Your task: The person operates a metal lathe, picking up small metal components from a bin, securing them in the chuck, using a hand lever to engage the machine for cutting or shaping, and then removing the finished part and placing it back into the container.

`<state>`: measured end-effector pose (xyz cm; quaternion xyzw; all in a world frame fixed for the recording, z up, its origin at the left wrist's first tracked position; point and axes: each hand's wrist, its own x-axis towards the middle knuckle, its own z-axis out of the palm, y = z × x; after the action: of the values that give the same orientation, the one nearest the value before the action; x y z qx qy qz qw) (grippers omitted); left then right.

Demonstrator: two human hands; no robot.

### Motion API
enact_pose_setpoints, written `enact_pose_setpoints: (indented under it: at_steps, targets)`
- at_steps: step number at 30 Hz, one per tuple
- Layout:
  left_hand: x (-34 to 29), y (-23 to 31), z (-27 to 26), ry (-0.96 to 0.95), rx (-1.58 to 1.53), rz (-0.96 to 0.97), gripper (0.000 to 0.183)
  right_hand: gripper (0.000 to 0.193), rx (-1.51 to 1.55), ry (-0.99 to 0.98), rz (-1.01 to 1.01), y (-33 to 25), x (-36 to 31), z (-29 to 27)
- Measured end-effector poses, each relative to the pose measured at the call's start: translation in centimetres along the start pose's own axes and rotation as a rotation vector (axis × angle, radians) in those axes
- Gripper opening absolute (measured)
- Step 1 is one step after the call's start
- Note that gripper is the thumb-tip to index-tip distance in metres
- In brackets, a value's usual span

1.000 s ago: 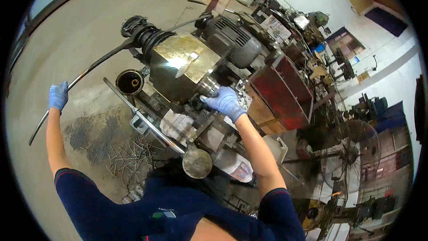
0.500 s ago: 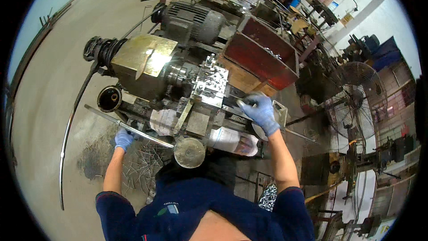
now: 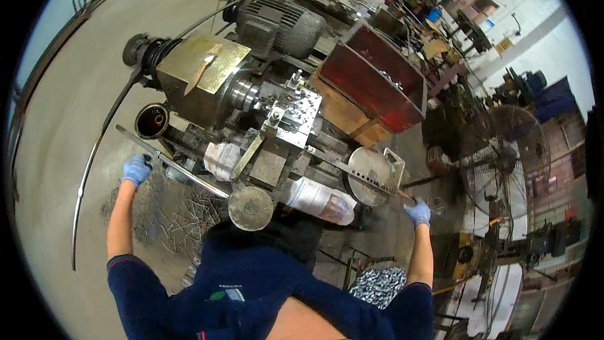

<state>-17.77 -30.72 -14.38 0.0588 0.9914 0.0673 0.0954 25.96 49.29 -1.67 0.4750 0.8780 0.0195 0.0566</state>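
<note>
A small lathe-like machine stands in front of me, with a metal chuck (image 3: 244, 93) and a chip-covered slide plate (image 3: 302, 119). My left hand (image 3: 136, 170), in a blue glove, is left of the long metal lever (image 3: 189, 176). Its fingers are curled, with something dark at their tips that I cannot make out. At the right, my right hand (image 3: 418, 213), gloved alike, is closed round the thin rod (image 3: 404, 195) that sticks out past the round plate (image 3: 367, 179). The lever's near end meets a round metal disc (image 3: 250, 208).
A red-brown bin (image 3: 377, 82) sits behind the slide on a wooden board. Behind is an electric motor (image 3: 280, 25). A heap of shiny metal parts (image 3: 379, 286) lies low by my right arm; metal scraps (image 3: 195, 217) litter the floor. A large fan (image 3: 505, 160) stands right.
My left hand has moved left and up, away from beneath the lever. My right hand has left the slide's right side and come down right to the rod. The view has shifted slightly.
</note>
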Motion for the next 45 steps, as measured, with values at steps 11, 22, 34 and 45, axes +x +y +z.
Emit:
enact_pose_setpoints:
  at_steps: [11,22,34,45]
  targets:
    - [-6.7,20.5,-20.9,0.692,-0.479,0.191,0.058,0.050,-0.025,-0.055,0.232,1.4,-0.7,2.7]
    - [-6.5,26.3,-17.8,0.823,-0.475,0.746,0.029,0.044,0.058,0.018,0.342,4.5,-7.8,5.0]
    - [-7.2,29.8,-13.8,0.392,-0.225,0.777,0.022,0.048,-0.003,0.042,0.340,4.5,-7.7,5.3]
    - [-4.0,23.1,-20.2,0.833,-0.260,0.635,0.024,0.048,0.025,0.088,0.339,3.1,-10.2,4.7]
